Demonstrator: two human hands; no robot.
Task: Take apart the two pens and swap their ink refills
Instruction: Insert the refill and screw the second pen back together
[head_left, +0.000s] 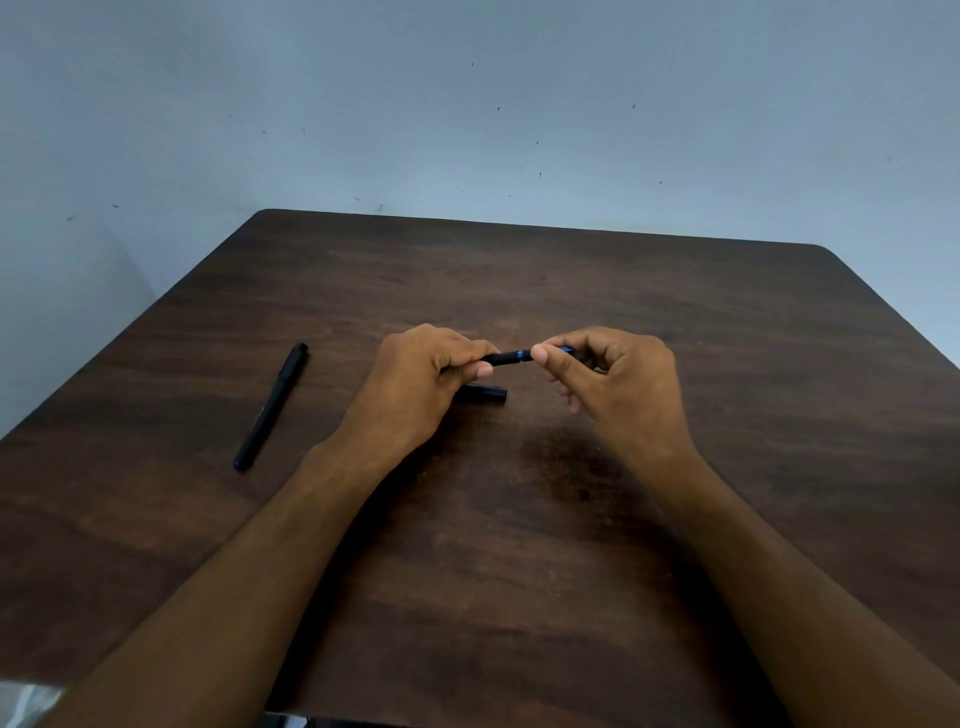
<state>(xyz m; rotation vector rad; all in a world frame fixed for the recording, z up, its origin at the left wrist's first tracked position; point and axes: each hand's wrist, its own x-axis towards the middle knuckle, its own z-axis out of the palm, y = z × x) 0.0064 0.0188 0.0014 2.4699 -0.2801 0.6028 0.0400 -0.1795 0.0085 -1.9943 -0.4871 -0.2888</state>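
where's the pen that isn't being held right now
In the head view, the second pen lies flat on the left part of the table, well apart from the left hand, still in one piece.
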